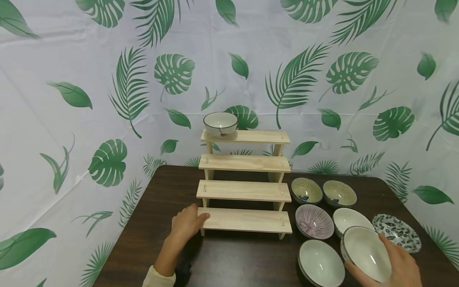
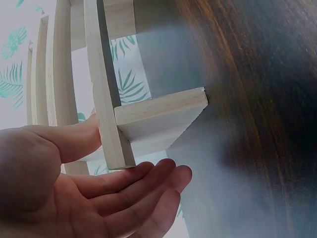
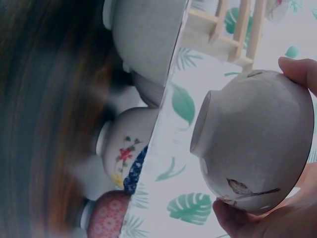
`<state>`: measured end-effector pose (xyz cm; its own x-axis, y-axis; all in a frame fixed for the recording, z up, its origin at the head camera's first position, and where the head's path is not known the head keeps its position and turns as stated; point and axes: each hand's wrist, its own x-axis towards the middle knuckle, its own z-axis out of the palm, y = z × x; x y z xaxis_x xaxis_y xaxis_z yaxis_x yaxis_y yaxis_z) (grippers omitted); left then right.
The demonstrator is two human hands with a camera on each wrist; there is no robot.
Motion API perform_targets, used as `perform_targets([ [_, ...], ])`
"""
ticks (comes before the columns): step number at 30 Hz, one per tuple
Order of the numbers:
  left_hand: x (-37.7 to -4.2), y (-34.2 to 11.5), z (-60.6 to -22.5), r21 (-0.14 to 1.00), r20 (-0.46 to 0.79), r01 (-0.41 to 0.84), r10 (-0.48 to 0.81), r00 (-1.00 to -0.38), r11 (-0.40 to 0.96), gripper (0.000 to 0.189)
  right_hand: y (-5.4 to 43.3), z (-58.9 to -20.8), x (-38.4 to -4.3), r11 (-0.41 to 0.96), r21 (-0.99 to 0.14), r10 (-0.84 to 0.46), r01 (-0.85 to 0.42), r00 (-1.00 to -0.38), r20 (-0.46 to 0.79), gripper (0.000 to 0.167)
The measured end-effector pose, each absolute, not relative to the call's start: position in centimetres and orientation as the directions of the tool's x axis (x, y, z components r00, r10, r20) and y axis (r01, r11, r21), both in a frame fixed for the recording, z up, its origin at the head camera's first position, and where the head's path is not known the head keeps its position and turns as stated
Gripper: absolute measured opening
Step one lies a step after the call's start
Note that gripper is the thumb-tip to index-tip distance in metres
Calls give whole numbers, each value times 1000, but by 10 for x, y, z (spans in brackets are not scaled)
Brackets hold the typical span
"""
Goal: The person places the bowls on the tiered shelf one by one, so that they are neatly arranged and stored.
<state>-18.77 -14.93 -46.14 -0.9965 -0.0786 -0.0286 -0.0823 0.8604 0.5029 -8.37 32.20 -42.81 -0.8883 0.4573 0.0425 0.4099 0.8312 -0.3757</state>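
Note:
My right hand [image 1: 398,261] holds a white bowl [image 1: 369,251] with a dark rim, tilted and raised above the other bowls. Seen from the right wrist, the underside of this bowl [image 3: 252,144] shows a foot ring and a brown leaf-like motif, with thumb and fingers on opposite sides. My left hand [image 1: 186,223] grips the left end of the lowest step of a stepped wooden stand [image 1: 244,220]. In the left wrist view, the thumb lies on one face of the board [image 2: 106,119] and the fingers touch its end. Another white bowl [image 1: 220,123] sits on the top step, at the left.
Right of the stand are two speckled bowls [image 1: 306,191], a purple-streaked bowl [image 1: 314,222], a white bowl [image 1: 351,219] and a pale bowl [image 1: 321,263] at the front. A black-and-white patterned dish [image 1: 396,233] lies at the far right. Leaf-print cloth hangs behind the dark table [image 1: 143,243].

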Motion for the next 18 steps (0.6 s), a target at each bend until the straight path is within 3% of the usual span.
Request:
perform_targets([
  [18, -187, -149, -462, 504, -19, -85, -88, -996, 859, 48, 311, -413, -84, 879, -445, 292, 173, -932, 214, 115],
])
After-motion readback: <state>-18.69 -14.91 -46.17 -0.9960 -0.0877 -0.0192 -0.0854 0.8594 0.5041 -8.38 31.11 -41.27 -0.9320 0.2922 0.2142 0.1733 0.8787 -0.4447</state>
